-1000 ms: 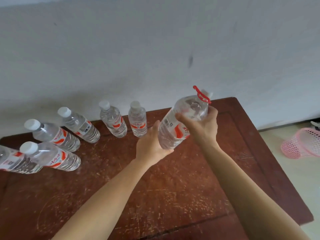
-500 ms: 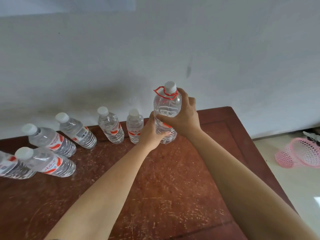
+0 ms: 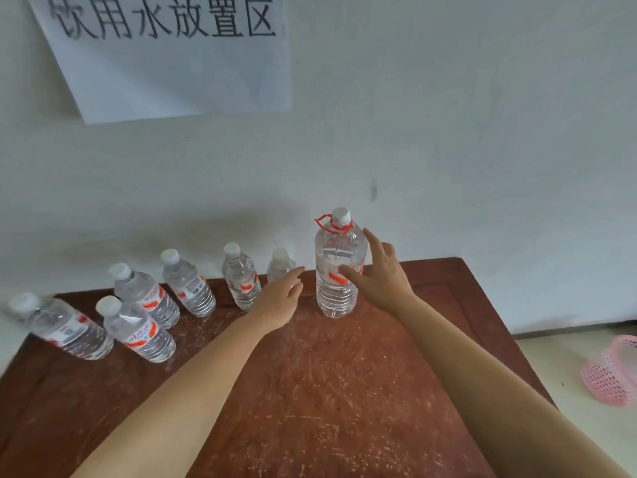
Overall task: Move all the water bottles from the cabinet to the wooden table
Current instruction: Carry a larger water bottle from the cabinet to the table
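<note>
A large clear water bottle (image 3: 336,270) with a white cap and a red carry loop stands upright on the wooden table (image 3: 327,391), near the wall. My right hand (image 3: 379,274) hovers at its right side, fingers spread, the thumb just touching or nearly touching the label. My left hand (image 3: 281,298) is open to the bottle's left, not touching it. Several small water bottles (image 3: 241,277) stand in a row along the table's back and left part; one of them is half hidden behind my left hand.
A white wall rises right behind the table, with a paper sign (image 3: 172,53) bearing handwritten characters. A pink mesh basket (image 3: 613,374) lies on the pale floor past the table's right edge. The near half of the table is bare, scratched wood.
The large bottle was carried tilted in both hands, then set upright on the table. Both hands have now let go and opened beside it. The view has tilted up.
</note>
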{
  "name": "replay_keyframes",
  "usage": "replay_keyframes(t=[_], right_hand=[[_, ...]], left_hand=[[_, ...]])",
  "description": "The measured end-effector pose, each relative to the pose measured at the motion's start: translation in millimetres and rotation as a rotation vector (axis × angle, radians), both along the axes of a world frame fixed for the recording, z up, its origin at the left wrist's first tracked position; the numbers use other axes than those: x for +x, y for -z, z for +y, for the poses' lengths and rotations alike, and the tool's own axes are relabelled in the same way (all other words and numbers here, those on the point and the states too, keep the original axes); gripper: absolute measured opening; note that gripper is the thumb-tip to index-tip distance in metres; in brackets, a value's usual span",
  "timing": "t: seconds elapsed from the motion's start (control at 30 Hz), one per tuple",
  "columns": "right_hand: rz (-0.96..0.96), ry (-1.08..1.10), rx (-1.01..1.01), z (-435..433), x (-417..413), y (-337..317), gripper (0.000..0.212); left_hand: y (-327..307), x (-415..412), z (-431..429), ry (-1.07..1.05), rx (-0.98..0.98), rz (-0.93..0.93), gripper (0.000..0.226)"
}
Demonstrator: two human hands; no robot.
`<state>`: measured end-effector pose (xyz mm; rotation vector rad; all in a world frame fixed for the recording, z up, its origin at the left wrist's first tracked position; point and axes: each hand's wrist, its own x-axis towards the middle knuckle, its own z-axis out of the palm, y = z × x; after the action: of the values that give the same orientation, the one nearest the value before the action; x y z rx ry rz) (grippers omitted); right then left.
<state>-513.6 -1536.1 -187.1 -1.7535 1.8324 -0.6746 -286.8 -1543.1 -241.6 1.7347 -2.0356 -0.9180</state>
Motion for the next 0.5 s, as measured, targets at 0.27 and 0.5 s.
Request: replay_keyframes(t=[0.27,0.5], right_hand=[[-0.009,-0.145,-0.338,41,0,-27,0.065],[-0.078,-0.451,-0.505,88,109,-43,0.061]], left_hand=[[-77,48,99,-0.495,-0.529,0.024,0.047],[-125,105,264,-0.701,-0.620,-0.491,0.059]])
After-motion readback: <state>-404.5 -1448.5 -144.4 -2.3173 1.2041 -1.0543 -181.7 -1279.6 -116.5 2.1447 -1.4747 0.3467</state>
